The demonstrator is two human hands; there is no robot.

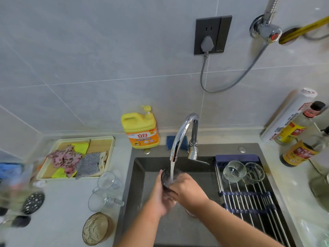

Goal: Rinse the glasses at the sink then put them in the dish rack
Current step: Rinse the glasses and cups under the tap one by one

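The rinsing step is in hand: a glass (170, 179) is directly under the tap (181, 132), in the running water, over the sink (142, 175). The left hand (162, 198) cups it with curled fingers, and the right hand (188, 191) grips its other side. Next, I think, it must go onto the dish rack (249, 195) right of the tap, without knocking the two rinsed glasses (234, 171) there. Two mugs (108, 180) wait left of the tap on the pale counter (67, 211). Grey wall tiles (106, 68) rise behind the tap.
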